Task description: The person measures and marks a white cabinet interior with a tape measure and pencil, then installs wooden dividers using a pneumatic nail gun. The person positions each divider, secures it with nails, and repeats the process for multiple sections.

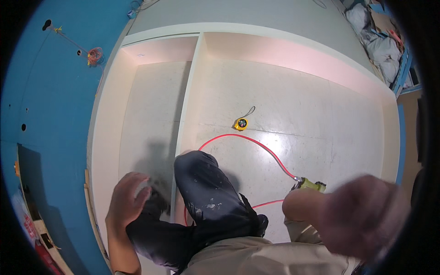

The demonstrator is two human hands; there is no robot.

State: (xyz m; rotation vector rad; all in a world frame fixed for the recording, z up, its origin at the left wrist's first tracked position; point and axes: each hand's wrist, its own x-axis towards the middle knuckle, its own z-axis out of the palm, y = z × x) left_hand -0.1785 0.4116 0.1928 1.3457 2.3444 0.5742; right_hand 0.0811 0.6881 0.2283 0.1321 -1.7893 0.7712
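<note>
My left hand [129, 198] hovers by my bent knee over the narrow left bay of a white panel frame. Its thumb stands apart from its loosely curved fingers, with nothing visible between them. Smeared by motion, my right hand [364, 215] is raised at the lower right, close to the camera; its fingers cannot be made out. Beyond my right forearm, a yellow-green tool [312, 185] lies on the floor, partly hidden, joined to a red air hose [256, 143]. The hose loops past my dark-trousered knee. A yellow tape measure [241, 123] with a wrist strap sits farther off.
Around me runs the white frame [238, 31], with an upright divider [188, 101] left of centre. A blue wall panel [50, 114] with holes fills the left side, a coil of orange cord [95, 56] hanging on it. White sacks [382, 55] are heaped at the far right.
</note>
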